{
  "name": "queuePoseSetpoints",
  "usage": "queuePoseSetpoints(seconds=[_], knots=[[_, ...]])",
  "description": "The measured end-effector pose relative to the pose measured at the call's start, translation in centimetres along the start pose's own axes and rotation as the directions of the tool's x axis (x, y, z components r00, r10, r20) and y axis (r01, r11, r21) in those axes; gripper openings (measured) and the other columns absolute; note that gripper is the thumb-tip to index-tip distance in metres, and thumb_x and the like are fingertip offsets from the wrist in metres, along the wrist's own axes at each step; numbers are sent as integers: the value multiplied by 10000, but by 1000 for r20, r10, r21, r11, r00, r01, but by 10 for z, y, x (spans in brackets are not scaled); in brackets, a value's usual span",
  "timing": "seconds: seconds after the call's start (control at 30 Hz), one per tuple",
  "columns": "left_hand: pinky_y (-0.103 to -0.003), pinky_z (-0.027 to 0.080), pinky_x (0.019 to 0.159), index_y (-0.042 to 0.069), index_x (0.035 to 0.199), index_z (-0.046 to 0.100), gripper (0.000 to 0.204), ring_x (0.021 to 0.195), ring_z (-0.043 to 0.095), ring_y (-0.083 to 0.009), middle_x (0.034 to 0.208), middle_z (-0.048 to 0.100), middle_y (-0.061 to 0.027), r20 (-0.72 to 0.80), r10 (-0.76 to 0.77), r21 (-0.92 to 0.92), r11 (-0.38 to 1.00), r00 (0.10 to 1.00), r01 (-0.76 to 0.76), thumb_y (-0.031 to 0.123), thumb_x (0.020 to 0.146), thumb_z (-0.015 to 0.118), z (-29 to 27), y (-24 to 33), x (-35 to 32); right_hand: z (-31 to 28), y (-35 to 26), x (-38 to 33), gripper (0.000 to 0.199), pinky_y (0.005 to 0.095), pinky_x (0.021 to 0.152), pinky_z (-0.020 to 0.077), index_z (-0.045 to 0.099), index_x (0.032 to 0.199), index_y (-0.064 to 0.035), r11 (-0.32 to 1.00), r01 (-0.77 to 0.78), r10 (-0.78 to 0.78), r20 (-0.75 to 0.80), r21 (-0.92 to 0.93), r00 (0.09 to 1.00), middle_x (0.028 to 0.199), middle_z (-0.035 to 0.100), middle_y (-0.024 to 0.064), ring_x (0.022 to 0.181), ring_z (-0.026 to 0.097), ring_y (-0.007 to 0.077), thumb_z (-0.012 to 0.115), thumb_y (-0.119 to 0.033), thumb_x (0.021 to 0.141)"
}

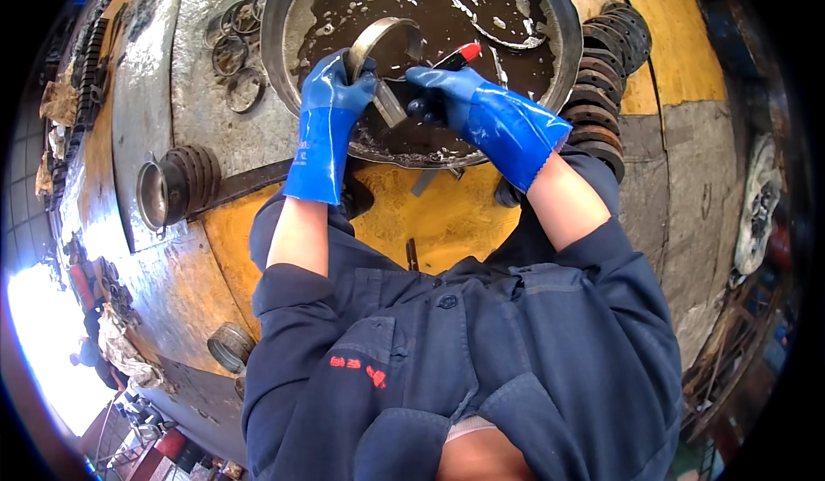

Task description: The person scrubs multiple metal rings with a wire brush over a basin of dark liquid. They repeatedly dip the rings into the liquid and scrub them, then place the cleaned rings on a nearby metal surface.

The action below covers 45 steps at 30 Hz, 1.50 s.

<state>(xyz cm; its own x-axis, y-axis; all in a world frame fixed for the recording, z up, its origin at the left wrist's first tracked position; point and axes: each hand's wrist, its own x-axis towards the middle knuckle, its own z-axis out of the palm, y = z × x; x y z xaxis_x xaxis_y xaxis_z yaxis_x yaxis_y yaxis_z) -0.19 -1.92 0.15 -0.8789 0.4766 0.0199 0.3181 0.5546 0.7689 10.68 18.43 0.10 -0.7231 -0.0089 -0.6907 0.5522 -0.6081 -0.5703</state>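
Observation:
My left hand (pixel 337 85), in a long blue rubber glove, is closed around the lower left side of a wide metal ring (pixel 383 30). The ring is tilted up over a large round basin (pixel 567 30) of dark, foamy liquid. My right hand (pixel 451 94), gloved alike, grips a tool with a black, red-ended handle (pixel 464 53). A thin part of the tool points left toward the ring; its tip is hard to make out. Between my hands, a short flat metal piece (pixel 389 105) slants down; I cannot tell what it joins.
Several thin rings (pixel 229 55) lie left of the basin. A row of ribbed metal rings (pixel 176 187) lies on its side nearer to me. Dark discs (pixel 595 107) are stacked along the basin's right. A loose ring (pixel 230 346) lies by my left elbow.

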Motion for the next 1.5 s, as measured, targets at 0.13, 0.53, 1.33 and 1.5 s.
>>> queuePoseSetpoints(seconds=[0.13,0.53,1.33,1.5], knots=[[-324,597,808,6,1111,784,253,849,730,-174,947,783,-89,87,-73,-399,911,994,101,86,872,799,0,12,-4,4,9,4,385,369,797,589,778,1065,-48,717,228,-258,53,-658,965,920,786,114,865,757,224,761,-407,929],[-297,549,637,6,1034,774,216,689,673,-132,816,732,-53,175,-270,-280,908,947,311,46,823,770,-11,39,-8,7,-1,-4,228,461,846,600,720,1182,-162,-257,466,-864,418,-847,281,1071,762,148,991,744,367,720,-198,956],[-346,564,756,17,1063,777,266,802,708,-168,889,771,-90,159,-177,-234,949,971,211,153,835,793,-2,28,-5,3,-1,-10,296,330,841,610,771,1245,-122,-174,512,-909,337,-841,245,1114,808,86,946,775,214,749,-290,1002],[-288,554,698,18,1066,786,250,754,680,-116,872,758,-37,202,-231,-183,946,952,268,102,832,805,-11,35,-7,-11,11,30,275,392,882,605,782,1192,-167,120,459,-841,156,-880,519,1127,791,120,994,762,317,744,-318,965]])
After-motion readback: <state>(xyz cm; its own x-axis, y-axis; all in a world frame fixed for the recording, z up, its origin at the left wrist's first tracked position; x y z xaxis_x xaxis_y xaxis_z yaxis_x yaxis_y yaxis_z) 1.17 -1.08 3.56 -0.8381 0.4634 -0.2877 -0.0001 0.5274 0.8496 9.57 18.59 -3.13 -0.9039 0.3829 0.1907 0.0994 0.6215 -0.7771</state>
